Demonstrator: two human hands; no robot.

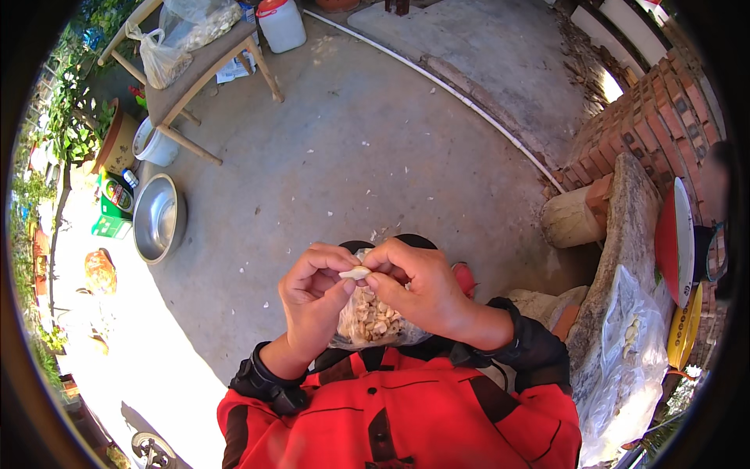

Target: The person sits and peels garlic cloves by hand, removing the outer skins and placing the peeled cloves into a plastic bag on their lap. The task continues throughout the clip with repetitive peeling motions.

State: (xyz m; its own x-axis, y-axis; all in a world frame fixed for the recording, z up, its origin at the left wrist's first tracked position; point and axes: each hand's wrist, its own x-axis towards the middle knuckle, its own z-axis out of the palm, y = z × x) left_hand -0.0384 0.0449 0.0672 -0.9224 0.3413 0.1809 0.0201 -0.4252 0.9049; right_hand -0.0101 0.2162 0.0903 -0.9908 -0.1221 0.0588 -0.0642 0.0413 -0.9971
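A small pale piece [355,273], slender and pointed like a clove or seed, is pinched between both hands over my lap. My left hand [319,287] grips its left part with thumb and fingertips. From the other side, the thumb and index finger of my right hand [416,284] grip the right end. Directly below, a clear plastic bag [415,335] rests on my lap, partly covered by the hands. Inside it lie many pale tan flaky pieces [375,316], too small to name surely.
On the right, a stone ledge [621,193] holds a plastic sheet [633,357] with a few pale pieces and an enamel basin [674,246]. A steel basin [159,218] and a chair [199,64] bearing plastic bags stand left. Flakes dot the concrete floor [328,158].
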